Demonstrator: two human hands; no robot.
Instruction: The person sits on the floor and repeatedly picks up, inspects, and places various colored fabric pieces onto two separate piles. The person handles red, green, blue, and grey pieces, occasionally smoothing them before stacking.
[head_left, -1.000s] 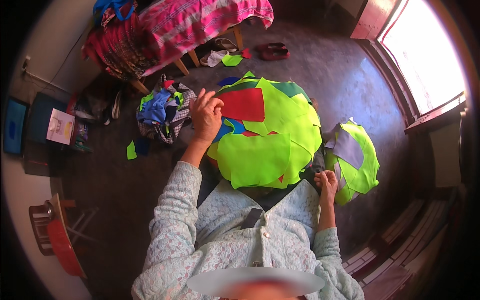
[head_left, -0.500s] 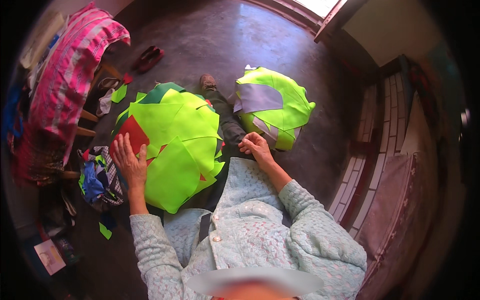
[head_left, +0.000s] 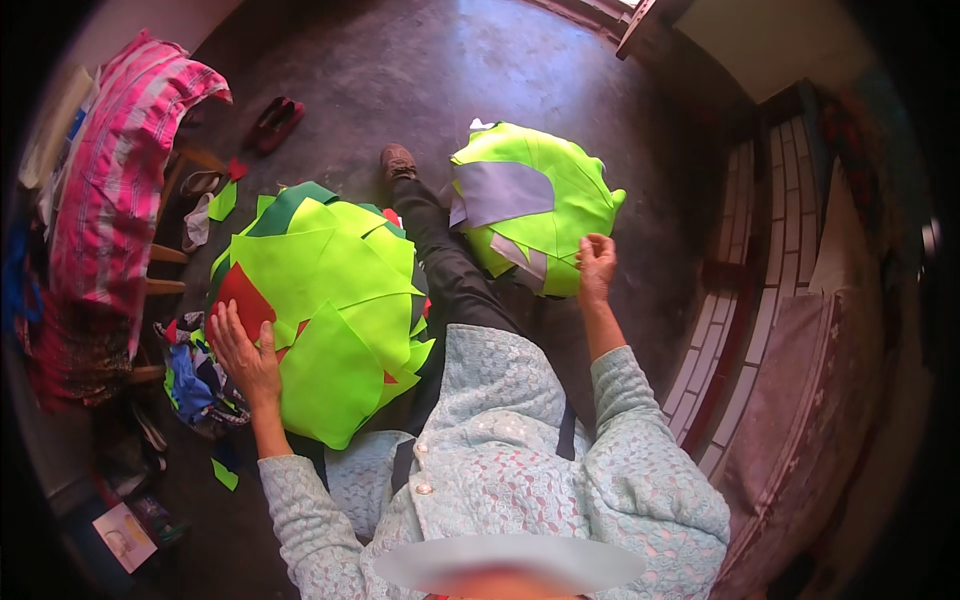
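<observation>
Now the right hand (head_left: 596, 266) has gone from beside the leg (head_left: 450, 270) to the small green bundle (head_left: 572, 195) on the floor (head_left: 350, 90), between the leg and the floor's right edge. Its fingers are curled; I cannot tell if they pinch cloth. The left hand (head_left: 246, 358), fingers just a bit spread, touches the red piece (head_left: 242, 288) on the big green pile (head_left: 340, 290). A hard push could make its top bits slide off.

My big pile (head_left: 325, 275) is lime and red, my small pile (head_left: 565, 205) lime and grey, the cloth (head_left: 125, 190) striped pink-and-white.
</observation>
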